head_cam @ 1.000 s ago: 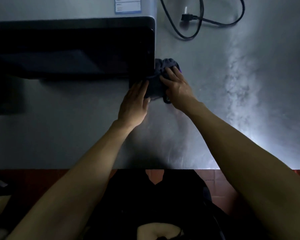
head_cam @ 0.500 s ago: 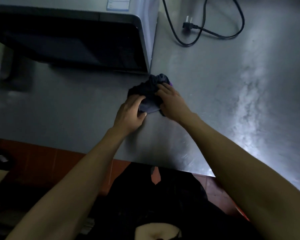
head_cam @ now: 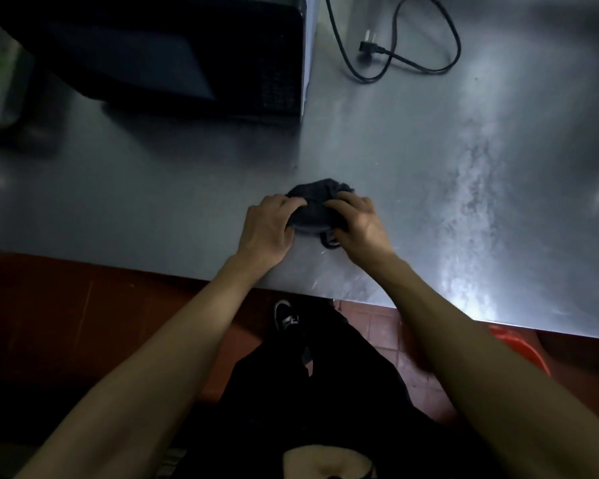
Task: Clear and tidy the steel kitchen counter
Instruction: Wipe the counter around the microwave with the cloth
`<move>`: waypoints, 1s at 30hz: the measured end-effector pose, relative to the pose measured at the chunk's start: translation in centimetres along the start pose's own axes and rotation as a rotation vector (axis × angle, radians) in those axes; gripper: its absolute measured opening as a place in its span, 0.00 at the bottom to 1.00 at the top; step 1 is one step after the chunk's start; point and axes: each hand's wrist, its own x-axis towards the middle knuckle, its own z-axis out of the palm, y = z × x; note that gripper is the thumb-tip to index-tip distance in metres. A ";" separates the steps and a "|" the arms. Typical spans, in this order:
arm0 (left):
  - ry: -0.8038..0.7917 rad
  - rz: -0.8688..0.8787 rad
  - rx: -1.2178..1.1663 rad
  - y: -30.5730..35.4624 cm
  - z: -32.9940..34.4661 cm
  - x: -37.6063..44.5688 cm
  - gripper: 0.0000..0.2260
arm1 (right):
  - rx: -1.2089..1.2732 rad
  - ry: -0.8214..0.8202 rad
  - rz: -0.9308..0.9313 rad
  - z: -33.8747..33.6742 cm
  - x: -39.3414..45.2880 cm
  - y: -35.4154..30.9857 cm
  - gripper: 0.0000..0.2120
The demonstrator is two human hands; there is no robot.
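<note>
The dark cloth (head_cam: pixel 313 207) lies bunched on the steel desk (head_cam: pixel 429 188), in front of the microwave (head_cam: pixel 173 53). Both hands, left (head_cam: pixel 267 229) and right (head_cam: pixel 358 224), curl round it. It looks soft, light and limp; best gathered by its bulk.

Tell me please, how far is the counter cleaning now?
Done: much of the steel counter lies bare, though streaky at the right. In hand: the left hand and the right hand both grip a bunched dark cloth near the front edge. Left: the loose black power cord lies at the back, beside the dark appliance.
</note>
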 end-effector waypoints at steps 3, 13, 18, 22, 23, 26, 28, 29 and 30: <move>0.098 0.096 -0.095 0.9 -0.4 -0.9 0.21 | 0.005 0.089 0.010 -1.2 -2.4 -0.6 0.26; 0.129 0.353 -0.118 9.1 -0.4 -0.9 0.21 | -0.079 0.257 0.136 -6.9 -10.8 1.5 0.24; 0.079 0.481 -0.123 15.5 1.8 -0.1 0.19 | -0.114 0.328 0.235 -9.9 -16.0 5.2 0.20; 0.022 0.554 -0.145 21.8 5.1 0.5 0.17 | -0.097 0.374 0.335 -12.0 -20.7 8.9 0.20; 0.004 0.572 -0.148 23.5 6.2 0.7 0.17 | -0.092 0.386 0.361 -12.6 -21.9 9.9 0.21; -0.045 0.615 -0.143 28.8 9.4 1.5 0.17 | -0.069 0.417 0.414 -15.0 -25.4 13.7 0.19; -0.064 0.640 -0.135 32.5 11.5 1.9 0.17 | -0.060 0.434 0.439 -16.8 -27.8 16.4 0.19; -0.066 0.653 -0.136 34.3 12.4 2.1 0.17 | -0.053 0.435 0.449 -17.7 -29.0 17.9 0.19; -0.073 0.669 -0.132 37.0 13.7 2.3 0.17 | -0.051 0.446 0.462 -19.0 -30.7 19.8 0.20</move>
